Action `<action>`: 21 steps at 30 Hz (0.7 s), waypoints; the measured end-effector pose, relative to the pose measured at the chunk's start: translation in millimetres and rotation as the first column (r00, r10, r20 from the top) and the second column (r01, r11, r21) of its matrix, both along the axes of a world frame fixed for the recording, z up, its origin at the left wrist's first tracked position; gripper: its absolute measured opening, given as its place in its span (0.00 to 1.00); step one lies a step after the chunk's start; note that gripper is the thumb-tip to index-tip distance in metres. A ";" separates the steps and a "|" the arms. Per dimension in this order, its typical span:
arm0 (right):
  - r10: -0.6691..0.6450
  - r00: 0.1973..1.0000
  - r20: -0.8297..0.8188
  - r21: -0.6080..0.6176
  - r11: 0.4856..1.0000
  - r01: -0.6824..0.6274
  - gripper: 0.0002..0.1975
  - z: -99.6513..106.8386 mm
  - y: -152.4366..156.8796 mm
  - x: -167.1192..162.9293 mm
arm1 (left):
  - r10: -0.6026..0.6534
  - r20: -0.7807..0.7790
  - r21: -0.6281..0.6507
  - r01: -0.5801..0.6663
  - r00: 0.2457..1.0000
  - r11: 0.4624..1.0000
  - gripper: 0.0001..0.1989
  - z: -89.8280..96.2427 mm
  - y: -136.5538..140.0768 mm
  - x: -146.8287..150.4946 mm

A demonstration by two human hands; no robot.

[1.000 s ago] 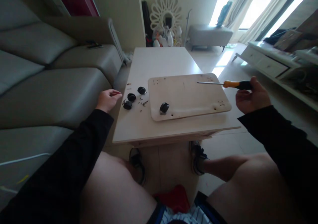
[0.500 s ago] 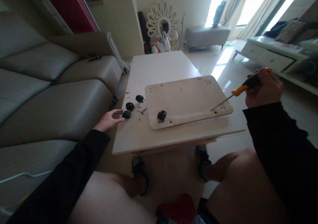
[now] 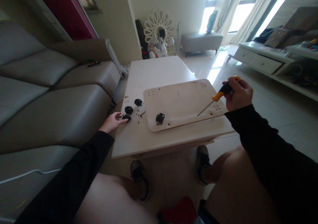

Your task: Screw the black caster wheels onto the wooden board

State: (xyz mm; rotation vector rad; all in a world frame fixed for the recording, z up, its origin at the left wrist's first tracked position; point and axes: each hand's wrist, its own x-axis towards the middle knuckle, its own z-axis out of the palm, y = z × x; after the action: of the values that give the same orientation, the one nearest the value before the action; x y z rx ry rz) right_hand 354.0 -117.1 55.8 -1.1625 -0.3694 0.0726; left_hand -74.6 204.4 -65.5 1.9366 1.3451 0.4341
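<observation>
At the table's left edge, my left hand [image 3: 112,122] has its thumb and fingers closed about the nearest black caster wheel [image 3: 127,118]. Just behind that one sit a second caster [image 3: 129,110] and a third caster [image 3: 138,102], with several small dark screws [image 3: 141,114] scattered alongside. My right hand [image 3: 238,94] is wrapped round the handle of an orange and black screwdriver [image 3: 218,95]. Its shaft slants down over the near right part of a flat wooden board [image 3: 181,103] with rounded corners and drilled holes. A fourth caster [image 3: 160,118] stands at the board's near left corner.
The pale table [image 3: 154,70] runs away from me, with my feet by its near end. A grey sofa [image 3: 64,108] stands along the left. Farther off are a grey bench [image 3: 201,42] and a white cabinet [image 3: 258,60]. Something red [image 3: 177,210] lies below.
My left hand has moved in onto the nearest caster and closed about it. My right hand has moved left with the screwdriver, its tip shifting left over the board. The view has tilted slightly.
</observation>
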 end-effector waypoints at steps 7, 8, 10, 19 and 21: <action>-0.009 1.000 0.000 -0.012 1.000 0.009 0.18 -5.3 1.8 4.1 | 0.015 -0.046 -0.068 -0.019 0.999 0.998 0.34 -12.4 -5.3 3.7; -0.008 1.000 0.004 -0.022 1.000 0.008 0.19 -5.9 1.5 5.0 | 0.021 -0.038 -0.065 -0.024 0.999 0.998 0.33 -12.9 -5.2 3.9; -0.007 1.000 0.009 -0.038 0.999 0.008 0.20 -6.8 0.6 6.4 | 0.027 -0.011 -0.051 -0.027 1.000 0.998 0.32 -12.4 -5.2 4.4; -0.038 0.999 0.006 -0.026 0.999 0.038 0.16 -8.7 -6.3 12.7 | 0.085 0.113 -0.297 -0.048 0.990 0.954 0.28 0.7 -11.5 4.3; -0.052 0.998 0.035 -0.053 0.997 0.054 0.15 -9.3 -9.6 15.4 | 0.122 0.175 -0.386 -0.046 0.977 0.921 0.26 5.6 -11.2 -0.7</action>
State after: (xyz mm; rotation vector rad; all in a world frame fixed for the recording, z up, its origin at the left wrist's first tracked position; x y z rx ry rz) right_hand 369.4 -126.7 46.5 -1.2273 -0.3682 0.0163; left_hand -75.4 193.2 -59.9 1.4820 1.2792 0.3627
